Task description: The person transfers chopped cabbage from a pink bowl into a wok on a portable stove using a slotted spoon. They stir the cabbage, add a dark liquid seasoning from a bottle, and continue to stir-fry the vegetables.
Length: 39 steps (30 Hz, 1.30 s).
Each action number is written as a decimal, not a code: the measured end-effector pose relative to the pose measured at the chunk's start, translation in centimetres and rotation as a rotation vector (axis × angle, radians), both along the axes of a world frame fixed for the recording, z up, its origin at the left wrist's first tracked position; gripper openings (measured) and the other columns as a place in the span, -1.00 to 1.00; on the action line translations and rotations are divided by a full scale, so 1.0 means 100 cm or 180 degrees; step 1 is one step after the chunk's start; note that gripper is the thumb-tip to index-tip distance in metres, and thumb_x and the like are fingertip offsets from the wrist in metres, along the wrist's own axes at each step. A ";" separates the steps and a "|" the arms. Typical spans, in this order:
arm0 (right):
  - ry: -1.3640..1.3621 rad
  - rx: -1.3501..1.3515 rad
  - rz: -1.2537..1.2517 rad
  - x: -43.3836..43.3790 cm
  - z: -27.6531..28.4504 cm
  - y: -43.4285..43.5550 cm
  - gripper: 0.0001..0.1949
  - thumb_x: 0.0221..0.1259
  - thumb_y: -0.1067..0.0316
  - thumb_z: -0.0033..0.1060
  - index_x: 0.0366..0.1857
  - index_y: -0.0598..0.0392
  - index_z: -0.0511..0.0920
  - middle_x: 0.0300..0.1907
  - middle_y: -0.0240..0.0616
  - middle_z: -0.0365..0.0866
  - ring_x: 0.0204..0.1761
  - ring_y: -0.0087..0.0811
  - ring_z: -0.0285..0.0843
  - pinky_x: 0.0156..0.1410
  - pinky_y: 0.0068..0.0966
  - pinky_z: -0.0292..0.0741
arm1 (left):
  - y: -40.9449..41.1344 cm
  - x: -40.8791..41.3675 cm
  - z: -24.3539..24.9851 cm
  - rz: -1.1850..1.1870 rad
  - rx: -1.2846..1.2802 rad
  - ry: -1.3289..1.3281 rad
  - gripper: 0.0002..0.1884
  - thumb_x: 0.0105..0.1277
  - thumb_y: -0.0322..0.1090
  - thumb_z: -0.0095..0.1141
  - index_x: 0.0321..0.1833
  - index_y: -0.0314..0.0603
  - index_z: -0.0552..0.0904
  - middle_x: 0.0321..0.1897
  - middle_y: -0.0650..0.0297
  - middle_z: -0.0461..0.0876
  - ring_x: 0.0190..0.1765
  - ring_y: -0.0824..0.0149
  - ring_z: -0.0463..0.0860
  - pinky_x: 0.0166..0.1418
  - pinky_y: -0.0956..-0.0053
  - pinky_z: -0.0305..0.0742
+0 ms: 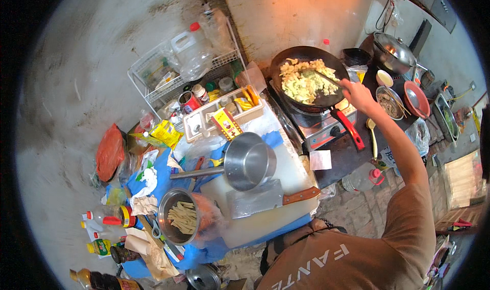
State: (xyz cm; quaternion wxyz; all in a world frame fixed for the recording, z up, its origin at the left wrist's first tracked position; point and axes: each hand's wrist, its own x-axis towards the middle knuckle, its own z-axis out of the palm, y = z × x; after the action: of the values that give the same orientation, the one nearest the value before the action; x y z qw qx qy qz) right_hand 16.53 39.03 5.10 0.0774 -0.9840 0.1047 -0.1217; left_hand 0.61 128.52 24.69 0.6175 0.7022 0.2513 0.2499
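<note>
My right hand [358, 94] grips the thin dark handle of a cooking utensil [328, 77], whose far end sits in the food. That food [309, 81], chopped yellow and pale green pieces, lies in a dark wok [337, 66]. Beneath the wok is a countertop stove [325, 131] with a knob. The wok's red handle [350, 131] points towards me, below my right hand and apart from it. My left hand is out of view. Before me, a cleaver [256, 200] with a wooden handle lies on a white cutting board [264, 228], beside a steel saucepan [250, 161].
Left of the board stands a steel pot [162, 217] holding cut strips. A tray [191, 127] of seasonings sits before a white wire rack [153, 94]. Several bottles [111, 215] line the left edge. Right of the stove are a yellow-handled brush [372, 137], a bowl with chopsticks [390, 102] and a lidded pot [394, 54].
</note>
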 end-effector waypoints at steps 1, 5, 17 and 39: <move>-0.0007 0.0032 0.0120 -0.015 -0.002 -0.003 -0.75 0.07 0.32 0.02 -0.13 -0.07 0.44 -0.43 0.00 0.56 -0.30 0.04 0.54 -0.24 -0.08 0.47 | -0.017 0.001 0.008 -0.0122 0.0035 0.0012 -0.46 0.28 0.16 -0.04 0.03 -0.20 0.48 -0.10 0.21 0.53 -0.06 0.30 0.51 0.02 0.42 0.40; 0.0258 -0.0150 0.0161 -0.068 0.001 -0.016 -0.70 0.06 0.35 0.04 -0.07 -0.06 0.43 -0.51 -0.02 0.55 -0.42 0.02 0.55 -0.32 -0.10 0.49 | -0.097 0.028 0.037 -0.0645 0.0100 -0.0072 -0.46 0.27 0.17 -0.04 0.02 -0.20 0.48 -0.10 0.21 0.53 -0.07 0.31 0.51 0.02 0.44 0.38; -0.0459 0.0614 0.0591 -0.061 0.057 -0.030 -0.61 -0.04 0.00 0.29 -0.49 0.21 0.56 -0.51 -0.04 0.57 -0.39 -0.04 0.56 -0.32 -0.22 0.46 | -0.434 0.198 0.029 -0.3508 -0.0071 0.0430 -0.66 0.40 -0.09 -0.11 -0.53 -0.01 0.27 -0.67 0.52 0.09 -0.60 0.58 0.08 -0.54 0.62 0.00; -0.0391 0.2422 0.1991 0.128 0.094 -0.005 -0.64 0.18 0.09 0.11 -0.43 0.27 0.60 -0.57 -0.16 0.58 -0.57 -0.50 0.51 -0.41 -0.51 0.43 | -0.685 0.329 -0.054 -0.4784 0.1537 0.1321 -0.57 0.29 0.03 0.04 -0.63 -0.07 0.37 -0.74 0.47 0.29 -0.66 0.58 0.24 -0.59 0.65 0.14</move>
State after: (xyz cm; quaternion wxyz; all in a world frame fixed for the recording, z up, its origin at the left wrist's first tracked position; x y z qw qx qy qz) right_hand 29.34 38.50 14.50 0.4699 -0.8613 -0.1633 -0.1036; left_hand 33.53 60.01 19.31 0.3927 0.8290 -0.2383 -0.3189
